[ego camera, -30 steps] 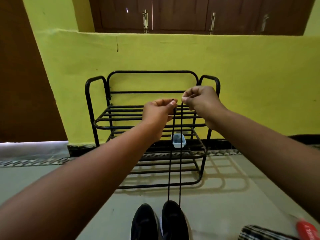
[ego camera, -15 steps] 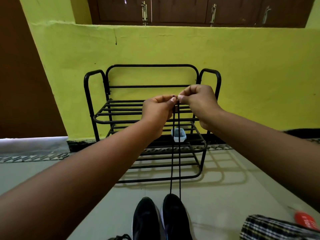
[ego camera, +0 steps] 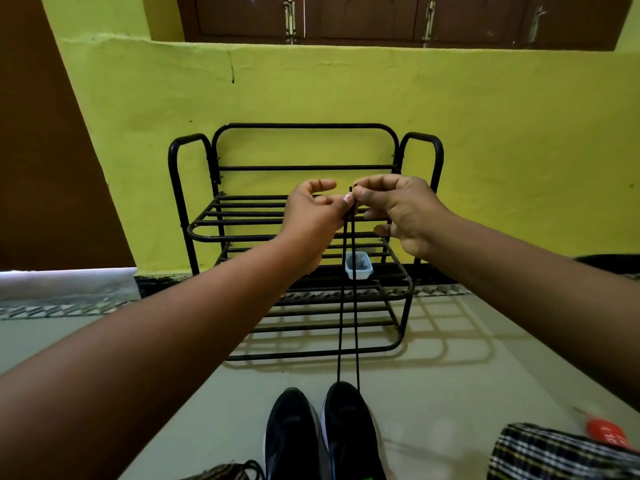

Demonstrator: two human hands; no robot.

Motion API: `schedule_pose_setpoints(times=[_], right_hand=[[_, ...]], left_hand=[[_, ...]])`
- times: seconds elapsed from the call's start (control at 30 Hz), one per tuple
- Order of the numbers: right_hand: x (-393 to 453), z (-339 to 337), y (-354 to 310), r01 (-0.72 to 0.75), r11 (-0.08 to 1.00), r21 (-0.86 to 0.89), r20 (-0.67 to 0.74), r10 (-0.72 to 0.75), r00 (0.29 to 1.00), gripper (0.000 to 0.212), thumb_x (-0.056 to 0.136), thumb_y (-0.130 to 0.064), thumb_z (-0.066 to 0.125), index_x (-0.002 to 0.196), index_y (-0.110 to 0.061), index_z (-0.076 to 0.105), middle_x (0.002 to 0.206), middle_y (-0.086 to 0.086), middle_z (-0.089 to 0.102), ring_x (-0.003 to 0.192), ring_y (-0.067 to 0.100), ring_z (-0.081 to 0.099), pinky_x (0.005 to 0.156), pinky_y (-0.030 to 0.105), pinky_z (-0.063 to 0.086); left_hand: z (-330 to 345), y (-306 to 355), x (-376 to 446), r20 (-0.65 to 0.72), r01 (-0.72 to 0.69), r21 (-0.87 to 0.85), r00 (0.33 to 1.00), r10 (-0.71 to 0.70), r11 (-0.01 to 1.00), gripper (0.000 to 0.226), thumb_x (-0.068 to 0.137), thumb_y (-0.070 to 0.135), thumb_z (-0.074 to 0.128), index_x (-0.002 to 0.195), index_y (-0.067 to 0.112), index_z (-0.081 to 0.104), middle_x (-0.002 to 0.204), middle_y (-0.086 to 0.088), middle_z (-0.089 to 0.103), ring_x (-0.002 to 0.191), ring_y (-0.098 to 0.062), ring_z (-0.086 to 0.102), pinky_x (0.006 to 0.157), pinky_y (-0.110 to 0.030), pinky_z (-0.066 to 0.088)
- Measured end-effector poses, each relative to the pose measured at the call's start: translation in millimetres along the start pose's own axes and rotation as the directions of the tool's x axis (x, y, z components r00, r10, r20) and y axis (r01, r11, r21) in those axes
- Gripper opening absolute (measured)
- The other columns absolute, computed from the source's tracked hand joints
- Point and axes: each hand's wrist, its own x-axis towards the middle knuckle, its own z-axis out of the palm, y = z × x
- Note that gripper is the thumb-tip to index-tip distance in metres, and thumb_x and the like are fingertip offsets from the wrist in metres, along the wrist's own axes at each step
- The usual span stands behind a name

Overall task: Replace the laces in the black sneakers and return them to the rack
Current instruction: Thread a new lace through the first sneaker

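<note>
Black lace (ego camera: pixel 347 306) ends now meeting, left hand (ego camera: pixel 313 216) and right hand (ego camera: pixel 401 211) pinching both, evening lengths above right sneaker (ego camera: pixel 349 431).

Almost no text is showing in this view. Only the red object (ego camera: pixel 607 434), which is lying at the lower right edge on the floor, is carrying some pale printed letters, but they are too blurred and too small for reading. The other things in view are showing no label, brand, number or sign that can be read.
</note>
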Motion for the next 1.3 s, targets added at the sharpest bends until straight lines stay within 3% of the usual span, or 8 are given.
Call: schedule_pose_setpoints(times=[0.1,0.23,0.33,0.53,0.63,0.73,0.9,1.3], right_hand=[[0,-6,1,-0.055,0.998,0.031,0.071,0.053,0.996,0.017,0.084,-0.017,0.066,0.101,-0.013,0.067,0.087,-0.002,0.065,0.083,0.014,0.052,0.067,0.030,0.042],[0,-9,6,-0.057,0.998,0.038,0.112,0.052,0.992,0.003,0.084,-0.016,0.066,0.084,-0.019,0.064,0.080,-0.003,0.064,0.083,0.015,0.053,0.066,0.032,0.041],[1,-11,7,-0.051,0.998,0.041,0.138,0.045,0.989,0.006,0.084,-0.016,0.066,0.082,-0.020,0.063,0.079,-0.004,0.063,0.084,0.016,0.052,0.066,0.032,0.041],[2,-15,6,-0.081,0.995,0.066,0.254,0.061,0.965,0.005,0.079,-0.018,0.067,0.082,-0.020,0.064,0.084,-0.001,0.066,0.093,0.020,0.058,0.068,0.034,0.044],[2,-15,6,-0.070,0.995,0.067,0.286,0.048,0.957,0.006,0.086,-0.015,0.061,0.083,-0.019,0.062,0.081,-0.002,0.066,0.088,0.016,0.061,0.069,0.034,0.045],[2,-8,7,-0.031,0.999,0.012,0.245,0.027,0.969,0.010,0.094,-0.015,0.052,0.090,-0.014,0.061,0.083,0.001,0.065,0.087,0.017,0.061,0.071,0.034,0.046],[3,2,8,0.021,1.000,0.008,0.045,-0.022,0.999,0.014,0.098,-0.016,0.048,0.088,-0.016,0.057,0.080,0.000,0.060,0.077,0.014,0.056,0.063,0.028,0.044],[-1,-1,7,0.043,0.998,0.044,-0.035,-0.041,0.999,0.003,0.087,-0.015,0.063,0.085,-0.017,0.065,0.082,-0.003,0.066,0.084,0.016,0.058,0.064,0.029,0.042]], left_hand=[[-3,-1,-1,0.065,-0.081,0.084,0.995,0.076,0.993,0.030,0.088,0.005,0.061,0.113,0.011,0.045,0.077,0.001,0.064,0.073,-0.005,0.066,0.063,-0.016,0.047],[-6,-3,0,0.115,-0.106,0.161,0.989,0.088,0.981,0.029,0.088,0.004,0.061,0.112,0.009,0.046,0.082,-0.003,0.066,0.078,-0.008,0.066,0.072,-0.019,0.048],[-7,-1,-1,0.130,-0.096,0.166,0.989,0.074,0.981,0.027,0.088,0.002,0.060,0.110,0.007,0.046,0.082,-0.003,0.066,0.068,-0.001,0.066,0.062,-0.012,0.048],[-13,2,0,0.150,0.086,0.097,0.984,-0.100,0.992,0.018,0.085,0.008,0.065,0.097,0.013,0.053,0.082,-0.001,0.066,0.075,-0.011,0.063,0.069,-0.026,0.047],[-14,0,-2,0.186,0.181,0.050,0.964,-0.187,0.982,0.012,0.085,0.014,0.065,0.095,0.012,0.059,0.074,0.001,0.068,0.060,-0.006,0.063,0.069,-0.025,0.050],[-13,-1,-3,0.216,0.186,0.041,0.958,-0.191,0.982,0.005,0.088,0.012,0.061,0.093,0.011,0.062,0.074,0.001,0.069,0.062,-0.006,0.063,0.073,-0.027,0.051],[-6,-5,-6,0.195,0.131,0.176,0.967,-0.165,0.976,0.008,0.092,0.012,0.057,0.088,0.017,0.063,0.099,-0.006,0.070,0.095,-0.018,0.067,0.080,-0.032,0.049],[8,-3,-13,0.030,-0.005,0.086,1.000,0.003,0.996,0.004,0.089,0.008,0.060,0.089,0.010,0.063,0.087,-0.005,0.067,0.074,-0.008,0.062,0.053,-0.010,0.046]])
